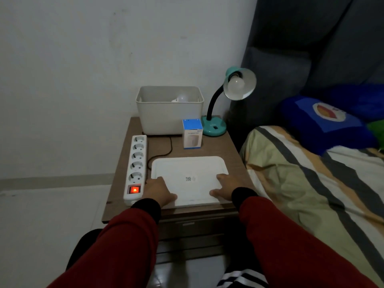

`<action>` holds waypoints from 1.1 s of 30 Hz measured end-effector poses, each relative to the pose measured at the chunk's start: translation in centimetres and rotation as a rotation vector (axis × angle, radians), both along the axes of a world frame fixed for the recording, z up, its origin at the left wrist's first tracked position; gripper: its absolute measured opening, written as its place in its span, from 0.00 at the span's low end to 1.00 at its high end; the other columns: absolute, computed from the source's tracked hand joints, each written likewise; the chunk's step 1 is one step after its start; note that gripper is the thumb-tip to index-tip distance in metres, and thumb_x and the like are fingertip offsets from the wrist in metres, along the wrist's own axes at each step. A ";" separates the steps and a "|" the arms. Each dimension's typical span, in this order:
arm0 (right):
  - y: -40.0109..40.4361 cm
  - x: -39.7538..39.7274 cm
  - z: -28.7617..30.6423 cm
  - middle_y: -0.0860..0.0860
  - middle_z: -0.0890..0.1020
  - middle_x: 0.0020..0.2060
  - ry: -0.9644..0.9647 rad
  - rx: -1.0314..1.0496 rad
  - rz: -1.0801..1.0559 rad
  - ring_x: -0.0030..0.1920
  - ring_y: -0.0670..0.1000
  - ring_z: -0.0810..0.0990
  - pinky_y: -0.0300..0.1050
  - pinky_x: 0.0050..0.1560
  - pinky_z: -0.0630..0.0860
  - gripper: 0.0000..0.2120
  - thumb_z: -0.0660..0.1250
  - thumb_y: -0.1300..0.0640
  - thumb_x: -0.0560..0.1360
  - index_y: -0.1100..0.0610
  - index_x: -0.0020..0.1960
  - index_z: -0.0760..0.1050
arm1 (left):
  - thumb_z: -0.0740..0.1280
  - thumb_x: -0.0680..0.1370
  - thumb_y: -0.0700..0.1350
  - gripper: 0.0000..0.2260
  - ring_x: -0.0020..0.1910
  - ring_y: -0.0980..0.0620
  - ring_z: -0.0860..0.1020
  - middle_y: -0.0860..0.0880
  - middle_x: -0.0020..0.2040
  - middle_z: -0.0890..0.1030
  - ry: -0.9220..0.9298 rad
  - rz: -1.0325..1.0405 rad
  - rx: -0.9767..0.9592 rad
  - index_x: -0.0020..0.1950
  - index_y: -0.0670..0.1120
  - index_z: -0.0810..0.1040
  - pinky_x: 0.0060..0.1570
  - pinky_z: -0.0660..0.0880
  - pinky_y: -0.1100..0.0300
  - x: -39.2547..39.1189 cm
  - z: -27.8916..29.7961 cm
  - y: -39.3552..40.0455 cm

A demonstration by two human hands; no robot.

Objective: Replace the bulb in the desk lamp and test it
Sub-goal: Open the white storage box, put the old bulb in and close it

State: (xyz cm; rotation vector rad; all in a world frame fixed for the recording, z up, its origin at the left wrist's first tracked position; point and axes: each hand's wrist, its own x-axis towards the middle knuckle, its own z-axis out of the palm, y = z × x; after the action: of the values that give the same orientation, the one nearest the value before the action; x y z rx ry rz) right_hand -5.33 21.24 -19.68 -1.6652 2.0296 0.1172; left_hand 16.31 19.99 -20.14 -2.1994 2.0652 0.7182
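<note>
A teal desk lamp [215,126] with a black gooseneck stands at the back right of the bedside table. Its shade faces me, with an unlit white bulb [236,83] screwed in. Another white bulb [181,98] lies inside the beige bin [169,117] at the back. A blue and white bulb box [192,133] stands upright in front of the bin. My left hand [159,191] and right hand [224,187] rest flat on the near corners of a white tray [188,169], fingers apart, holding nothing.
A white power strip [136,163] with a glowing red switch [134,190] lies along the table's left side. A black cord [164,151] runs behind the tray. The brown table [232,150] abuts a bed [311,179] with a striped cover on the right.
</note>
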 end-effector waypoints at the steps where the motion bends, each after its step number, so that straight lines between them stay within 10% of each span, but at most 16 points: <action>1: -0.2 -0.1 0.1 0.55 0.63 0.74 -0.007 -0.011 -0.009 0.73 0.55 0.62 0.47 0.72 0.61 0.38 0.66 0.42 0.73 0.57 0.75 0.57 | 0.71 0.68 0.57 0.30 0.62 0.42 0.72 0.39 0.62 0.74 0.000 0.001 -0.007 0.61 0.40 0.70 0.58 0.71 0.54 0.0 0.2 -0.2; 33: -22.0 3.3 12.2 0.61 0.69 0.68 -0.150 -0.492 -0.087 0.68 0.59 0.68 0.51 0.70 0.65 0.31 0.67 0.44 0.73 0.58 0.71 0.67 | 0.69 0.68 0.59 0.34 0.65 0.38 0.69 0.40 0.65 0.71 0.316 0.037 -0.473 0.69 0.44 0.69 0.65 0.66 0.52 6.0 12.4 -20.1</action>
State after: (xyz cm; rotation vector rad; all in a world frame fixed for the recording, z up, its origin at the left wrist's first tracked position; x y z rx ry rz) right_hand -1.99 -0.74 -7.51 -1.7915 2.1213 -0.5628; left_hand 22.28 -0.09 -7.73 -2.4990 2.5822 0.6717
